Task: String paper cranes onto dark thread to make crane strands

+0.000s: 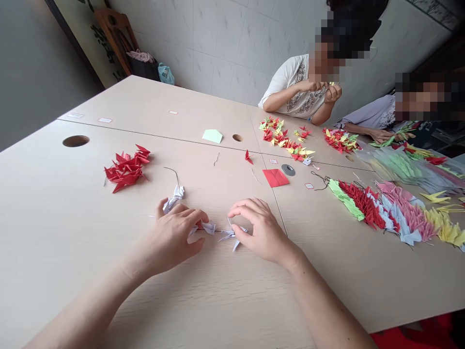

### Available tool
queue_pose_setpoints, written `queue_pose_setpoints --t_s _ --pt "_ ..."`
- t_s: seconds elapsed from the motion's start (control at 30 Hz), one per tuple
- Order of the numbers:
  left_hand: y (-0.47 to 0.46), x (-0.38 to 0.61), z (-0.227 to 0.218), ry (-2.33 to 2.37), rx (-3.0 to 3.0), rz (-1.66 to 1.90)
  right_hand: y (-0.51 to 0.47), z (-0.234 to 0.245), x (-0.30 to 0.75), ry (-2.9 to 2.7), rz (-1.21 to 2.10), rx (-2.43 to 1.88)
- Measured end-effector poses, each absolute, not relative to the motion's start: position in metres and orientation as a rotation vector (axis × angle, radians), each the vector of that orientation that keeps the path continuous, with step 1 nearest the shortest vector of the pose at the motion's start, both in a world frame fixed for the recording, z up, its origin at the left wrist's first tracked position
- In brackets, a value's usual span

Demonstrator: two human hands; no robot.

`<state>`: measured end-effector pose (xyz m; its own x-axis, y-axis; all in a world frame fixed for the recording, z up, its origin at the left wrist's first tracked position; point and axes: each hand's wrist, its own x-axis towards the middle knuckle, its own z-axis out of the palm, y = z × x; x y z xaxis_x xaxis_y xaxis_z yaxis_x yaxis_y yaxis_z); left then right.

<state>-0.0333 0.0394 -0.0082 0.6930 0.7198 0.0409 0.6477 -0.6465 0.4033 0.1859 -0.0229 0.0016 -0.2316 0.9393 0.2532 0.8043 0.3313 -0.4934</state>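
Observation:
Both hands are over a string of white paper cranes on the table. My left hand [170, 235] is spread above it, thumb and index finger apart, partly covering the folded white cranes [209, 228]. Past its fingers, more white cranes [177, 194] lie with a dark string [174, 170] trailing from them. My right hand [259, 230] curves around a white paper crane [228, 235] at the string's right part, with a gap between thumb and index fingertip. Whether its other fingers touch the crane is hidden.
Red paper cranes [127, 169] are piled at left. Ahead lie a single red crane [248, 156], a red paper square [276, 178] and pale green paper [212, 136]. Colourful crane strings [403, 211] lie at right. Two people sit across, one folding something small with both hands [319, 89].

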Motion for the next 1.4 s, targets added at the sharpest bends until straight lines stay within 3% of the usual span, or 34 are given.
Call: queue_pose_setpoints --t_s 1.4 --pt "0.048 -0.028 -0.026 1.128 2.426 0.451 -0.015 -0.014 0.193 -2.060 0.624 -1.488"
